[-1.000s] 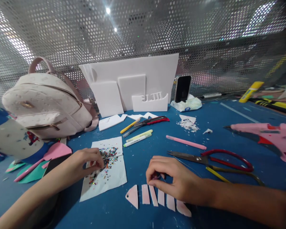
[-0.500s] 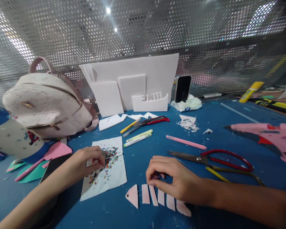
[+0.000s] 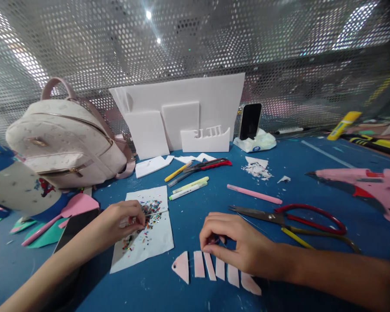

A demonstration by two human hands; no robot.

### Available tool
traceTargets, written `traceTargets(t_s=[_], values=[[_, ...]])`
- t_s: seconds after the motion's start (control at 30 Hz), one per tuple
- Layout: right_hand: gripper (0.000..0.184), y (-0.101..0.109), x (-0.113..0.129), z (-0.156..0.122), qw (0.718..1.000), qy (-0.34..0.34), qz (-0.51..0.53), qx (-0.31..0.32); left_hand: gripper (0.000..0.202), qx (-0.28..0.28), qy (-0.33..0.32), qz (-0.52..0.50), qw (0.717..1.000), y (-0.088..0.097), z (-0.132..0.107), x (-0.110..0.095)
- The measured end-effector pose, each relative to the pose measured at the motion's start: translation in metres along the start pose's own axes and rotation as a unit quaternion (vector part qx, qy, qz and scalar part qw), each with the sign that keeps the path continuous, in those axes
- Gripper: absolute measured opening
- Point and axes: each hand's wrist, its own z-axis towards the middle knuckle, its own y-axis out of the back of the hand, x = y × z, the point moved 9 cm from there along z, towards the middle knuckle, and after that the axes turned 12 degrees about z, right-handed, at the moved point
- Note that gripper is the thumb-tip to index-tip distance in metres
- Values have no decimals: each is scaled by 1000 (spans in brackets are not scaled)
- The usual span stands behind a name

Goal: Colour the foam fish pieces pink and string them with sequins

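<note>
My left hand [image 3: 123, 221] rests on a white paper sheet [image 3: 156, 240] strewn with coloured glitter bits [image 3: 151, 212], its fingertips pinched together in the pile. My right hand [image 3: 237, 245] lies curled on the blue table, fingertips pressed on a small thing I cannot make out, just above a row of pale pink foam strips [image 3: 214, 268] laid out like a fish. A thin wire runs from the right hand toward the scissors.
Red-handled scissors [image 3: 289, 216] and a pink stick [image 3: 254, 194] lie right of my right hand. A pink glue gun [image 3: 360, 184] sits far right. Markers and a cutter [image 3: 201, 167] lie behind the paper. A pale backpack [image 3: 61, 136], white foam boards [image 3: 182, 115], a phone [image 3: 249, 121].
My left hand's fingers have shifted slightly right into the glitter pile. The right hand has stayed put.
</note>
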Motion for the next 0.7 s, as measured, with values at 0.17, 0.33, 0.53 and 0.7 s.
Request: traceTargets(t_s=[0.17,0.33,0.53,0.7], values=[[7,0,1,0,1000,5,-5,0,18,8,12,-2,1000,7,-2,-4],[6,1,-1,-1,1000,2,-2,-4,14,-68,84,-88,990,32,-7,4],[7,2,0,-1,1000,8,9,-14,13,-163,107,-262,945,11,-8,-29],[7,5,1,-2,1000,3,5,-28,12,-112,107,-376,914,-41,-1,-79]])
